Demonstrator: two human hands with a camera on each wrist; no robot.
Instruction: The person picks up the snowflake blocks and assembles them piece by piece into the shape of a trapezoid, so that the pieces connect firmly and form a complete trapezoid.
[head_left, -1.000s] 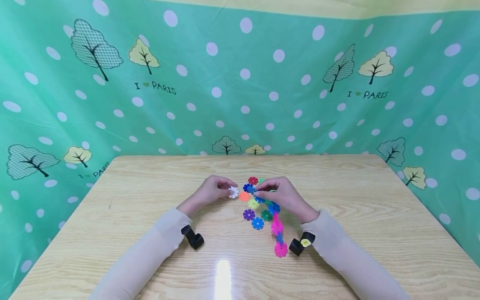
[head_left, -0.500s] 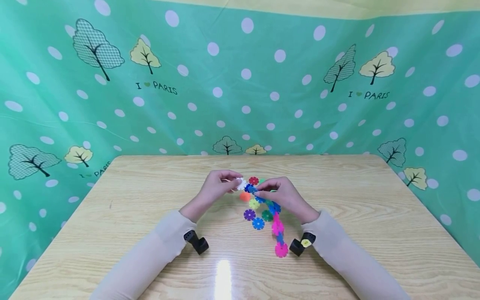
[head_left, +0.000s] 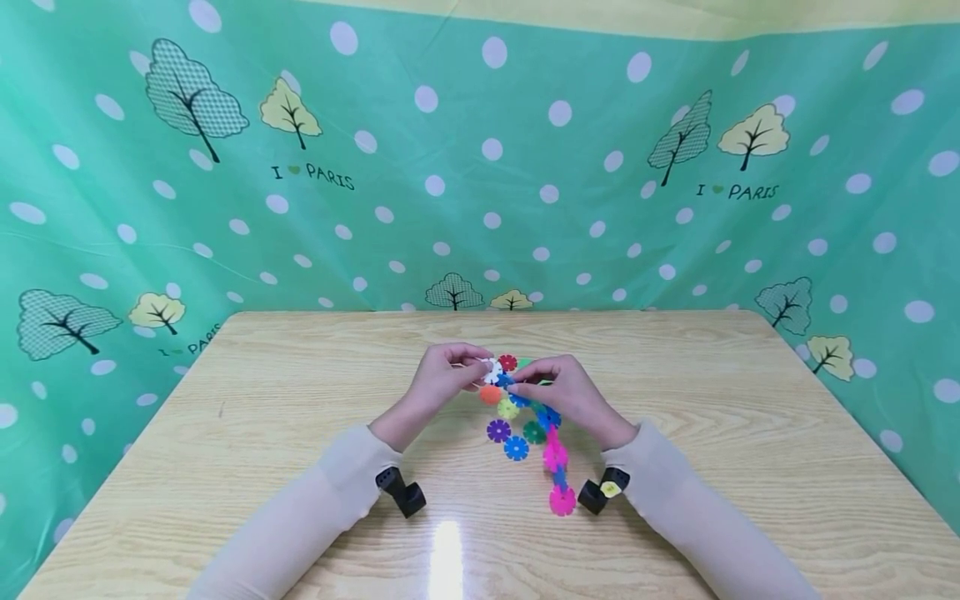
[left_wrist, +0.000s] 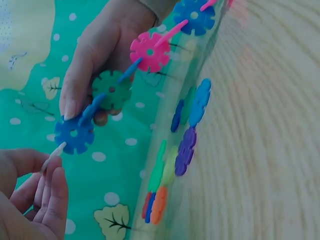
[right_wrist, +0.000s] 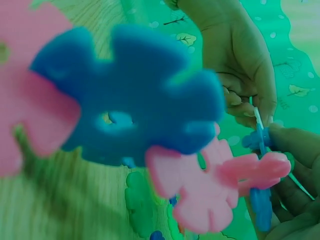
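My left hand (head_left: pixel 438 379) pinches a white notched plastic disc (head_left: pixel 492 371) by its edge. In the left wrist view the white disc is edge-on, its tip right at a notch of a blue disc (left_wrist: pixel 74 134). That blue disc ends a chain of interlocking discs, which my right hand (head_left: pixel 573 396) holds between thumb and fingers. Along the chain come a green disc (left_wrist: pixel 112 90), a pink disc (left_wrist: pixel 150 52) and further blue and pink ones. The chain hangs toward me, down to a pink disc (head_left: pixel 562 500). My right fingers hide part of it in the head view.
Below the hands, loose discs lie on the wooden table (head_left: pixel 300 517): red (head_left: pixel 507 362), orange (head_left: pixel 491 394), yellow (head_left: pixel 508 407), purple (head_left: pixel 498 431), blue (head_left: pixel 516 448) and green (head_left: pixel 534 432). A green patterned curtain (head_left: pixel 480 167) stands behind the table. Each wrist carries a black camera mount.
My left hand has moved right and slightly up, bringing the white disc from beside the orange disc to the chain's blue end. The right hand has stayed nearly still with the chain.
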